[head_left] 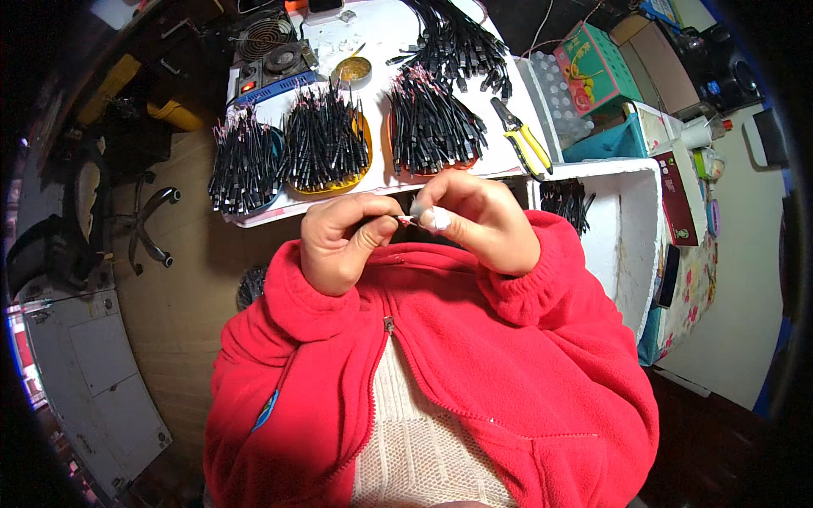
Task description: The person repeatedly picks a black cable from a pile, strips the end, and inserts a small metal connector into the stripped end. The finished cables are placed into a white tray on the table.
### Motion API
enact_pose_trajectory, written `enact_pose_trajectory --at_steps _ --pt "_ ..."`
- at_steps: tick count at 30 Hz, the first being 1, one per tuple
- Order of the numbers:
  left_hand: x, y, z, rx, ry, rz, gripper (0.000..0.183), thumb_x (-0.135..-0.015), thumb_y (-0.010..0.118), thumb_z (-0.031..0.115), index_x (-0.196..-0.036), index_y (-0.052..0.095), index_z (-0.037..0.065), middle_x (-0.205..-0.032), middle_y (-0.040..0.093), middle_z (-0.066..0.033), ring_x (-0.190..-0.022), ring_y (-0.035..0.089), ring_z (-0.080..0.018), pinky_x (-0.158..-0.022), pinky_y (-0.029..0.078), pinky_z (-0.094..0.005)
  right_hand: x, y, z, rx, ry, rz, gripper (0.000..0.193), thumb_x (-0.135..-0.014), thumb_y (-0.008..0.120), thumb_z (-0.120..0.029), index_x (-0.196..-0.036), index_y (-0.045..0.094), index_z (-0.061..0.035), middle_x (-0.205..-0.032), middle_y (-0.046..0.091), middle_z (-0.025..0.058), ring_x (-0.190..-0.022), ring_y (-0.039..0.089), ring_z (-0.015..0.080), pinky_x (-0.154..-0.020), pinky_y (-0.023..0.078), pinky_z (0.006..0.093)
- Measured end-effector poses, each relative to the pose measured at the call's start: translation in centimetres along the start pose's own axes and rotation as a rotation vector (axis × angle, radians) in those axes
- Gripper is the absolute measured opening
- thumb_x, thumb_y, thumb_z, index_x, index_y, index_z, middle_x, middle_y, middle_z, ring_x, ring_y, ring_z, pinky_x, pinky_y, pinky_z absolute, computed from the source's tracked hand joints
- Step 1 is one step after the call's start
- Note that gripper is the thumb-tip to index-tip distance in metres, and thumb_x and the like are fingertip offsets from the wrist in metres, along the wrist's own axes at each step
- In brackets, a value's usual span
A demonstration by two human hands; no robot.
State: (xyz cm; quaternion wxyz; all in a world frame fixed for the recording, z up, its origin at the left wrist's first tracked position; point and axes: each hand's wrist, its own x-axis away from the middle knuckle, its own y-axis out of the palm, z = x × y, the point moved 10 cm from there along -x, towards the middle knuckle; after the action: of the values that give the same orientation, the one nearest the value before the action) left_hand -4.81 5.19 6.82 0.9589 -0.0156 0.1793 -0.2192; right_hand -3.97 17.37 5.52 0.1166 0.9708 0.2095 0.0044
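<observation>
Close to my chest, my left hand and right hand meet, both pinched narrow on one short black cable piece; its tip shows pale and pinkish between the fingertips. White tape wraps my right fingers. I judge this as end-preparation of one piece; next calls for steady fine grip. Beyond, on the white bench, bundled black cable pieces lie in trays, yellow-handled pliers beside them.
</observation>
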Motion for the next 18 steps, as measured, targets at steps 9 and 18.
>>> enact_pose_trajectory --at_steps 9,18 --pt "0.7 0.6 0.2 0.051 0.01 0.005 0.009 -0.089 0.062 0.005 -0.093 0.064 -0.002 -0.073 0.059 -0.0023 -0.061 0.051 -0.0074 -0.056 0.043 -0.0212 1.8 2.0 -4.9 0.86 -0.492 0.071 0.015 -0.074 0.066 0.003 -0.086 0.059 -0.0021 -0.081 0.058 0.0107 -0.071 0.057 0.0242 -0.062 0.046 0.0325" --pt "1.7 2.1 -2.3 0.836 -0.291 -0.03 0.016 -0.09 0.062 0.01 -0.098 0.063 -0.003 -0.081 0.062 -0.0064 -0.061 0.049 -0.008 -0.057 0.039 -0.02 1.1 0.7 -2.3 0.102 -0.176 0.006 0.016 -0.086 0.065 -0.002 -0.101 0.06 0.0011 -0.092 0.062 0.005 -0.083 0.059 0.0109 -0.072 0.049 0.0256"
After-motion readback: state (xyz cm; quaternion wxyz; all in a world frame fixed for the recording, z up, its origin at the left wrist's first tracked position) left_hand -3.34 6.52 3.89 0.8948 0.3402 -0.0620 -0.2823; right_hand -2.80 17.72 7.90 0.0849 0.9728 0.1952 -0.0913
